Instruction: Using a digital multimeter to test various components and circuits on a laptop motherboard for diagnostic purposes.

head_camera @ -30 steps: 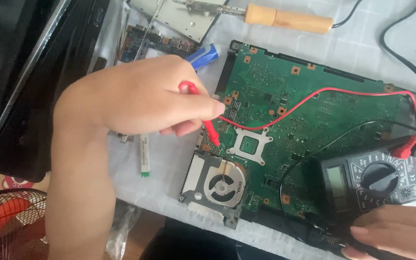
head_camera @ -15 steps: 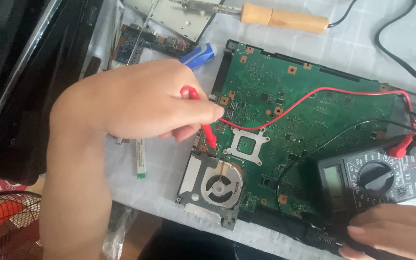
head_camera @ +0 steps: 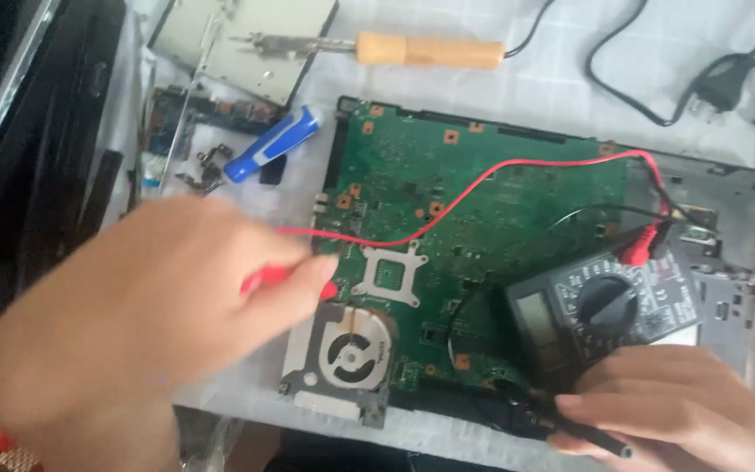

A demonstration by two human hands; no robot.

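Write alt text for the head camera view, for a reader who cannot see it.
A person's left hand holds a red probe at the edge of a green circuit board, while the right hand holds a black probe beside a dark multimeter. A wooden-handled soldering iron and a blue screwdriver lie behind.

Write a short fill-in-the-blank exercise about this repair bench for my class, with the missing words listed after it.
1. The left hand holds a ____ probe.
2. The meter lies on the ____ circuit board.
3. The right hand holds a ____ probe.
4. The soldering iron above the board has a ____ handle.

Missing words: red; green; black; wooden
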